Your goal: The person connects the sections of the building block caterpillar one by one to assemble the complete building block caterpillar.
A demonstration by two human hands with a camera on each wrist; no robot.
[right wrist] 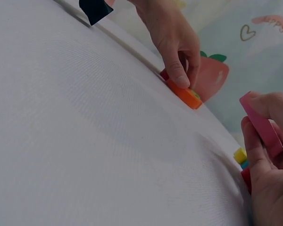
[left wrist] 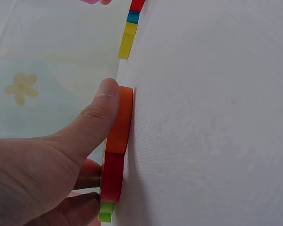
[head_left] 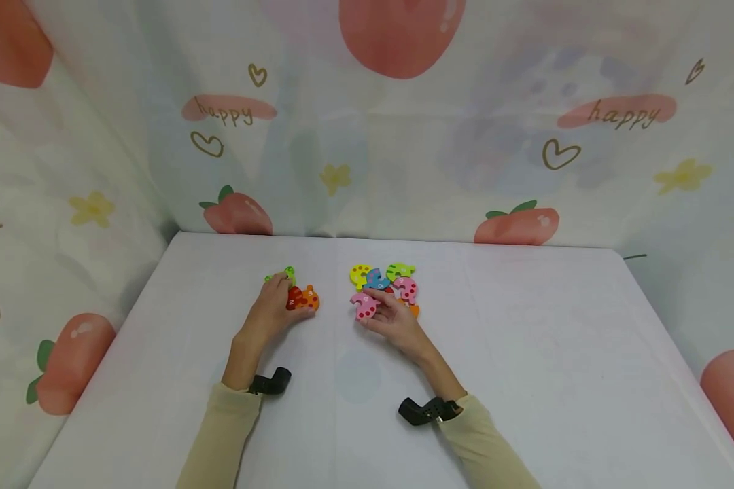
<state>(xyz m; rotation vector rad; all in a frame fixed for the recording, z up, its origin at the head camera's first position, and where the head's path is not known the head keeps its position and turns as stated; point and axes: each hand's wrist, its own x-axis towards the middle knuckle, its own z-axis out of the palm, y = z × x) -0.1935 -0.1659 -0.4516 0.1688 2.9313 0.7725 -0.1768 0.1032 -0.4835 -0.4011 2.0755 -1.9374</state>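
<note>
My left hand bends over a short row of flat, thick puzzle pieces at the table's middle left. Its thumb lies against the orange piece, marked 3, and its fingers curl beside the red piece, marked 2, and the green piece. My right hand pinches a pink puzzle piece with red dots between thumb and fingers, tilted in the right wrist view. Behind that hand are the yellow, blue, lime green and another pink piece.
A second orange piece and a bit of red show partly behind the right hand. All lie on a white tabletop. A printed curtain hangs along the back and sides. Both wrists wear black camera mounts.
</note>
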